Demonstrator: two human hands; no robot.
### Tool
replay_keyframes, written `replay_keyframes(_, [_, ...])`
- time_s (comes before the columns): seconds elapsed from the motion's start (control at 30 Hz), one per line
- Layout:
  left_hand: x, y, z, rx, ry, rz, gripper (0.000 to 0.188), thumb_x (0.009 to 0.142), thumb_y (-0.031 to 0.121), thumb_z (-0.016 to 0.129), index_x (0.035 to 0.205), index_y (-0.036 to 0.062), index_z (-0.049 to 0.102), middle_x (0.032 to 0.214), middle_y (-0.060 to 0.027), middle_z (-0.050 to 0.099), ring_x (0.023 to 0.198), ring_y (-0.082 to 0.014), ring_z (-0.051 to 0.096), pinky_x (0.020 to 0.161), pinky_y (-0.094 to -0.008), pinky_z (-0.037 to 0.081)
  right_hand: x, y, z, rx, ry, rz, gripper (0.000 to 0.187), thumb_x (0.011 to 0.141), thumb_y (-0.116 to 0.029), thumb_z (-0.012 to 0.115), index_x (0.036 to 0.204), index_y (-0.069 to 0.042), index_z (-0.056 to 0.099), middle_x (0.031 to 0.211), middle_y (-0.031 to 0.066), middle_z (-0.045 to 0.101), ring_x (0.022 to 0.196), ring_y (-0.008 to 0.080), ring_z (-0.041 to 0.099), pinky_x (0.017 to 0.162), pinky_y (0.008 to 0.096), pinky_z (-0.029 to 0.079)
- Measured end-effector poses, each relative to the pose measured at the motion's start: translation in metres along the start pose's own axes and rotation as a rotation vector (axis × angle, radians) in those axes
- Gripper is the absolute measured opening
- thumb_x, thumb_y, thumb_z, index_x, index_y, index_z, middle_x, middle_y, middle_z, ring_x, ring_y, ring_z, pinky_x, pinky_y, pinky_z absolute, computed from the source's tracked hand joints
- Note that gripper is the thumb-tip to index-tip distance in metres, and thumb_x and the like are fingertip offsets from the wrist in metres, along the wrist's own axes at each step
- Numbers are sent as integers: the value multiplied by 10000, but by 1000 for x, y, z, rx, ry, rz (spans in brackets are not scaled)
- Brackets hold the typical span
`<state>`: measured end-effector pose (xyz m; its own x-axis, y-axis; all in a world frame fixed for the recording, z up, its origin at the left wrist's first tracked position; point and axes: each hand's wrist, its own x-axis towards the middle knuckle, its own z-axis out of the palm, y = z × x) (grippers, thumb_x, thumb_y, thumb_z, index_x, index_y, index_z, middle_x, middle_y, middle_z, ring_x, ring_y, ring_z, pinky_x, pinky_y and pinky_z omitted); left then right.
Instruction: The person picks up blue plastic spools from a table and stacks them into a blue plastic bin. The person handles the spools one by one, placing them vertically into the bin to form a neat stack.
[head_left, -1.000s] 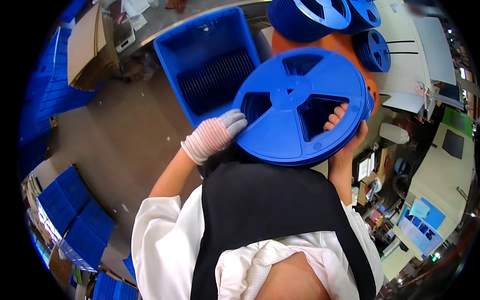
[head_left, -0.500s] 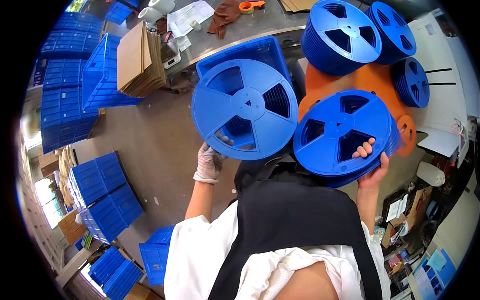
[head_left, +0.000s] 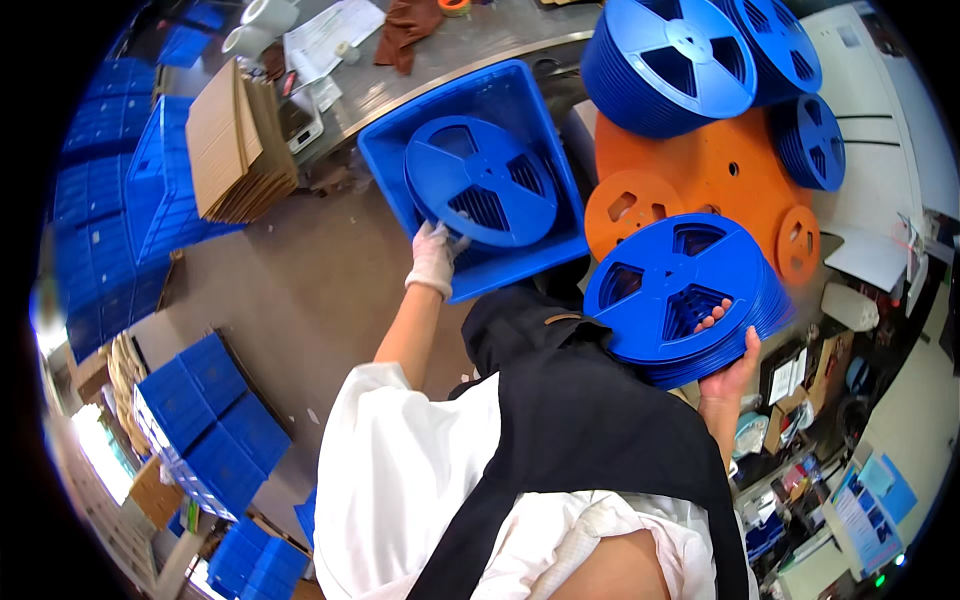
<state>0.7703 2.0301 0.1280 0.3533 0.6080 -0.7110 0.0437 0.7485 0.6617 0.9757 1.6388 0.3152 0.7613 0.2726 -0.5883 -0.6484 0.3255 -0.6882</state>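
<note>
My left hand, in a pale glove, grips the lower left rim of a blue slotted reel. That reel lies inside a blue plastic bin, over other reels that show through its windows. My bare right hand holds a stack of blue reels by its lower right side, fingers curled through a window of the top reel and thumb outside. This stack is tilted toward me, in front of an orange surface. The lower part of the bin's contents is hidden.
Tall stacks of blue reels and a smaller stack stand on the orange surface. Flat cardboard leans by blue crates at the left. A metal table with papers and rolls lies beyond the bin.
My left hand has lowered the reel from above the bin into it. The right hand keeps its hold on the stack, which sits slightly lower in view. The view has shifted and turned.
</note>
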Motion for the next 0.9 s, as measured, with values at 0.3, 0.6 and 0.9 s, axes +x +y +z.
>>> replay_keyframes(0.3, [117, -39, 95, 176, 30, 19, 238, 1013, 96, 437, 1212, 16, 540, 1123, -120, 609, 949, -304, 651, 824, -403, 612, -24, 12, -8, 82, 214, -92, 572, 922, -429, 473, 1302, -4, 524, 1088, 127, 655, 933, 252, 644, 873, 417, 519])
replay_keyframes(0.6, [145, -63, 146, 298, 3, -31, 231, 1006, 114, 452, 1197, -14, 480, 989, -146, 582, 880, -277, 632, 816, -453, 599, -35, 21, -16, 146, 310, -147, 551, 939, -402, 448, 1293, 14, 513, 1066, 143, 648, 928, 267, 644, 858, 434, 522])
replay_keyframes(0.9, [151, -70, 136, 364, -154, -109, 553, 995, 194, 493, 1476, 41, 266, 1470, -176, 379, 1267, -373, 497, 1022, -414, 481, -39, 22, -12, 79, 316, -162, 534, 930, -407, 464, 1274, 0, 514, 1005, 102, 621, 889, 233, 609, 843, 411, 504])
